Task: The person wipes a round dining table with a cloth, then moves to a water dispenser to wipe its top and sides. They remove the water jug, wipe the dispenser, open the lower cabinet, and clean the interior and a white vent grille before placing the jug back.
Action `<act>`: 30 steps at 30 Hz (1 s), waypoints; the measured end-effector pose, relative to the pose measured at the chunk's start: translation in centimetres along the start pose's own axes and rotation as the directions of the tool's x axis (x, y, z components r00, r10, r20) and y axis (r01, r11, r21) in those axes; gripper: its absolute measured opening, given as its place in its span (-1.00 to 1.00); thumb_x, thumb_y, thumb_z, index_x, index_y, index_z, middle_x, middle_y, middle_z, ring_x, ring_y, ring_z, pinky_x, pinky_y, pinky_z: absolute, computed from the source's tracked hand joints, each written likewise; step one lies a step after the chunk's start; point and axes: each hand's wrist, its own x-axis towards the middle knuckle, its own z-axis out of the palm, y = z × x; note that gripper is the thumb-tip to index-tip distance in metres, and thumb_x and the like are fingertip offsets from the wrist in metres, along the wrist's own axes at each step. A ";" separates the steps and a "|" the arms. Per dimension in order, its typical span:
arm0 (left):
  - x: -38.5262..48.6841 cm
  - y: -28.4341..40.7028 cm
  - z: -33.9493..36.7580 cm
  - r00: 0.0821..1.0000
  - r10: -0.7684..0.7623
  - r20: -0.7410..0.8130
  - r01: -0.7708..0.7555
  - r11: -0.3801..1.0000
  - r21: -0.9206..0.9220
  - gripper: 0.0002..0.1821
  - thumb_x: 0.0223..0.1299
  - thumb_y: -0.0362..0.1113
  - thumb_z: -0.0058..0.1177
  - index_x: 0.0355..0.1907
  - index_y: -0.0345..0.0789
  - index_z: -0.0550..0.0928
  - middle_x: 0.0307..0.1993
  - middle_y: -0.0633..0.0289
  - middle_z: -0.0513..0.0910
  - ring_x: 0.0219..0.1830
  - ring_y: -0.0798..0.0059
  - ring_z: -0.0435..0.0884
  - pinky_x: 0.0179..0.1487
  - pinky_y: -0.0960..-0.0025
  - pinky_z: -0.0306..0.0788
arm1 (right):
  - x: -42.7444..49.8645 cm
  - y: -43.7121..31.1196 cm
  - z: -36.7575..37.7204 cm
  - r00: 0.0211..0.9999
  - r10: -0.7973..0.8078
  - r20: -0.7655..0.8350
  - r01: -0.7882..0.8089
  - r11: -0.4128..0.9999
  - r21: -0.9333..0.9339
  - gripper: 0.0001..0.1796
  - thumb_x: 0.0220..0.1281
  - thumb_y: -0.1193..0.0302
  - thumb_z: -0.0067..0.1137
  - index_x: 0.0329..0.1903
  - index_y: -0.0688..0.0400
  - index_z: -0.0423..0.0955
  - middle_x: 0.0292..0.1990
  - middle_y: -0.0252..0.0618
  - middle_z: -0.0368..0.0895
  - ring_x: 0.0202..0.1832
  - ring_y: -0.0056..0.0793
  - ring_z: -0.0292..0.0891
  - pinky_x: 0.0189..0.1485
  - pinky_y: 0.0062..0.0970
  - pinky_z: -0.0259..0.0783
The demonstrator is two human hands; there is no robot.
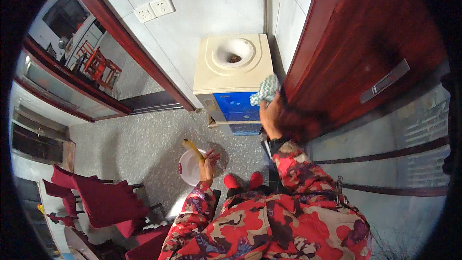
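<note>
My right hand (271,113) is closed around a crumpled green-and-white cloth (267,88), held against or just over the front right edge of a cream and blue water dispenser (236,106). The dispenser's round top well (238,52) has no bottle on it, and something brown lies at its bottom. Over a pale round basin (187,168) on the floor is my left hand (208,160), its fingers spread. A yellow, stick-like thing with a dark tip (191,148) lies beside the thumb; whether the hand grips it I cannot tell.
A dark red wooden door (346,43) with a metal handle stands close on the right. To the left is a doorway with a dark red frame (144,50). Chairs with dark red covers (104,202) stand at the lower left. Wall sockets (153,9) sit above the dispenser's left side.
</note>
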 end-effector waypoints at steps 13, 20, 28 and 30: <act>-2.0 4.6 0.2 1.000 0.000 -0.008 0.001 0.998 0.060 -0.48 0.22 -0.16 -0.22 0.17 -0.42 0.41 -0.08 0.03 0.62 -0.08 0.34 0.60 0.02 0.40 0.40 | 0.7 0.3 0.3 0.980 -0.063 -0.186 0.039 0.990 -0.133 -0.52 0.13 0.34 0.12 0.02 0.39 0.27 -0.06 0.24 0.42 0.03 0.13 0.37 0.07 -0.15 0.28; -4.5 0.1 -5.0 0.997 -0.036 -0.062 0.037 0.999 0.006 -0.52 0.28 -0.14 -0.24 0.12 -0.41 0.44 -0.12 0.03 0.64 -0.15 0.36 0.63 -0.11 0.45 0.44 | 1.6 1.6 0.0 0.996 0.086 0.013 -0.086 0.996 -0.012 -0.43 0.06 0.25 0.25 0.00 0.36 0.27 -0.09 0.19 0.45 -0.02 0.11 0.40 0.03 -0.16 0.30; -1.7 -0.4 -3.3 0.996 -0.087 0.025 0.085 0.995 0.060 -0.54 0.19 -0.30 -0.26 0.11 -0.45 0.44 -0.16 0.04 0.63 -0.19 0.35 0.61 -0.11 0.44 0.44 | -1.9 3.1 -0.6 0.997 -0.075 -0.022 0.076 0.996 0.038 -0.42 -0.01 0.28 0.27 -0.03 0.36 0.25 -0.09 0.17 0.38 0.00 0.12 0.30 0.09 -0.15 0.22; -0.7 0.7 -2.3 0.993 -0.059 0.104 0.045 0.991 0.128 -0.54 0.21 -0.26 -0.22 0.13 -0.43 0.43 -0.07 0.04 0.59 -0.19 0.36 0.60 -0.12 0.44 0.43 | -4.3 2.9 -2.0 0.999 -0.038 0.017 0.038 0.999 0.001 -0.43 0.02 0.28 0.24 -0.02 0.38 0.24 -0.11 0.16 0.37 0.00 0.11 0.28 0.06 -0.11 0.20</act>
